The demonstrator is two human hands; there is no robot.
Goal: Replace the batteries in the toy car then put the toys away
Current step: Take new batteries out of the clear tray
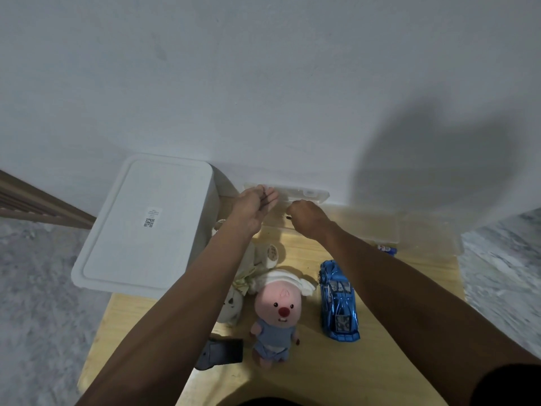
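One blue toy car [338, 301] sits on the wooden table [322, 373], nose toward the viewer, right of the plush toys. Two plush toys: one pink-faced in blue clothes [276, 317], one cream [246, 276] partly under the left forearm. One white lidded bin [143, 227] at left. One clear plastic box [351, 227] against the wall, its lid [295, 192] propped behind. One small blue battery [387, 249] near the box. One dark object [222, 353] at the table's near edge.

Both arms reach forward to the clear box. Left hand [255, 204] palm up, fingers loosely curled, something thin and dark in it, grip unclear. Right hand [307, 215] knuckles up, fingers curled, pinching a small thin item at the fingertips.
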